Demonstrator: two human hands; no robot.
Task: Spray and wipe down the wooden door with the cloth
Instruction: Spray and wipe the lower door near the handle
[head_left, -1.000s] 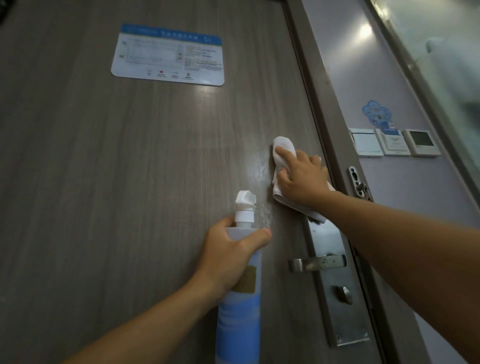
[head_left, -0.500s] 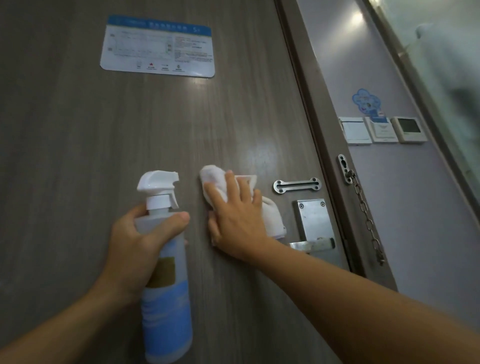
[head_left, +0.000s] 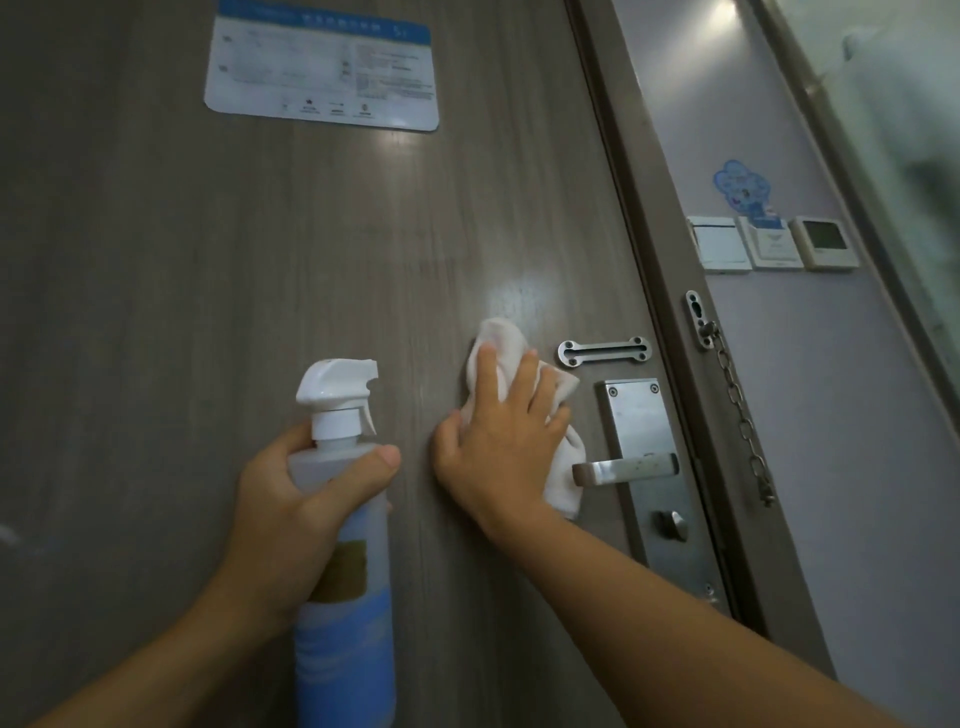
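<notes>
The grey-brown wooden door (head_left: 218, 270) fills most of the view. My right hand (head_left: 501, 441) lies flat with straight fingers on a white cloth (head_left: 506, 343), pressing it against the door just left of the metal lock plate (head_left: 636, 415). My left hand (head_left: 296, 504) grips a spray bottle (head_left: 343, 639) with a white trigger head and blue label, held upright close to the door, nozzle pointing right. A wet sheen shows on the door above the cloth.
A lever handle (head_left: 623, 470) sticks out beside the cloth, with a chain slide (head_left: 605, 351) above it and a thumb-turn (head_left: 672, 525) below. A door chain (head_left: 737, 405) hangs on the frame. A white and blue notice (head_left: 322, 67) is stuck high on the door. Wall switches (head_left: 769, 244) are at right.
My right hand with the cloth went from near the door edge down and left, then back right toward the lock plate. The bottle hand shifted left and rose in view.
</notes>
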